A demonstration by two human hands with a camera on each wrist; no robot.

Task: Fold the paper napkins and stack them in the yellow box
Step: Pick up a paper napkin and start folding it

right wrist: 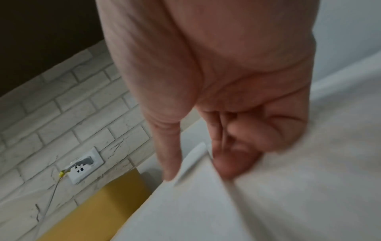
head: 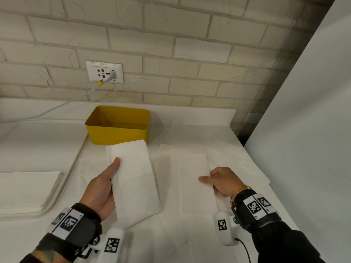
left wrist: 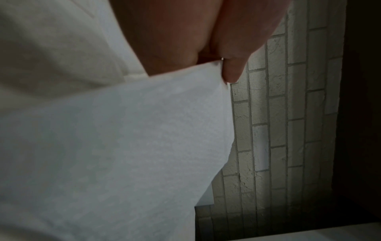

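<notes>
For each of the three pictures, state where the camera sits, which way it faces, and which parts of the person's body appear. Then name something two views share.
Head: worn high, facing forward and down at the yellow box; left hand and right hand show.
Left wrist: looks along the hand at the folded napkin and brick wall; thumb shows.
Right wrist: looks along curled fingers gripping another napkin.
Shared: wall socket, head and right wrist.

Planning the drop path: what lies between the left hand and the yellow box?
Only the folded napkin that the left hand holds; its far edge reaches the yellow box front wall. The head view shows this.
</notes>
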